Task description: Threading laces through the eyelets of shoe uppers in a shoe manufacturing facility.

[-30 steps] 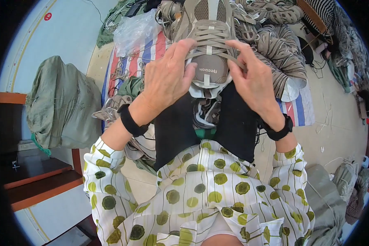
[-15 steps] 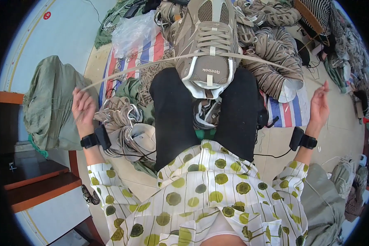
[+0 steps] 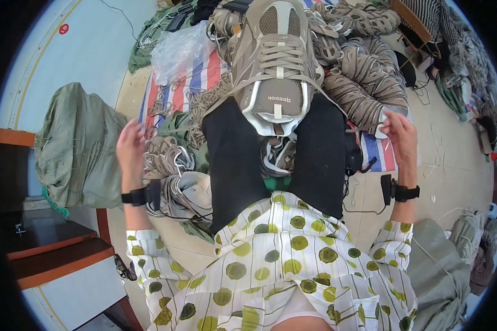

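Note:
A grey-brown sneaker (image 3: 280,66) with a white sole rests on my black-trousered thighs, heel toward me. Its flat beige lace (image 3: 281,55) runs crisscross through the eyelets. The two loose lace ends slope down over my knees, one to each side. My left hand (image 3: 130,144) is raised left of the knees, fingers loosely bent and slightly blurred, with no lace seen in it. On the right, my right hand (image 3: 401,135) hovers beside the piled shoes with its fingers loosely curled and apart; it appears to hold nothing.
Laced shoes (image 3: 370,77) are heaped on a striped sheet (image 3: 380,151) at the right, with more shoes (image 3: 168,157) by my left knee. A bundle of loose laces (image 3: 204,113) and a clear plastic bag (image 3: 181,52) lie left. A green-grey sack (image 3: 77,149) stands farther left.
Both hands have come inward from their wide spread. The lace ends, stretched out sideways before, have been let go and now droop over the knees.

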Demonstrator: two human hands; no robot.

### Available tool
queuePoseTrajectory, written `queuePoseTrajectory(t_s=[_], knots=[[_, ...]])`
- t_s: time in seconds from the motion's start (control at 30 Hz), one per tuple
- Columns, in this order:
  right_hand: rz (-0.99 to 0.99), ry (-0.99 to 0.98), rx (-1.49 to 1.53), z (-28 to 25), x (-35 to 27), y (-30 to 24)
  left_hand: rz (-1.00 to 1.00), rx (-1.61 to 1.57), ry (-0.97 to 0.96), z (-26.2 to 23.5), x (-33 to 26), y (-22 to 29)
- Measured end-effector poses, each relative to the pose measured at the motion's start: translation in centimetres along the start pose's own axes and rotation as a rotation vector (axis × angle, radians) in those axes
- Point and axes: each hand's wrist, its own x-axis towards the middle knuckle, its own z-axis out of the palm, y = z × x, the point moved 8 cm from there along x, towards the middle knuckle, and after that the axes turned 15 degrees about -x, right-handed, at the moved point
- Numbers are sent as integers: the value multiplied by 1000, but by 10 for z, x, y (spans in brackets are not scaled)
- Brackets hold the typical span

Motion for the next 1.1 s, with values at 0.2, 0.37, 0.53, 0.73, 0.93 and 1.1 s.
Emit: queuePoseTrajectory(t_s=[0.2,0.37,0.53,0.73,0.93,1.1], knots=[[-376,-178,-394,126,-23,-108,184,449,-493,229,-57,-7],[-343,-205,-438,156,-11,-114,318,573,-521,282,-70,-10],[-403,-28,-333,145,5,-115,666,740,-513,302,-80,4],[-413,-151,-370,155,-4,-113,725,709,-713,332,-121,8],[-454,-98,-377,154,7,-115,754,1094,-695,354,-135,-22],[-570,-34,-581,162,0,-135,799,1091,-665,354,-141,-19]])
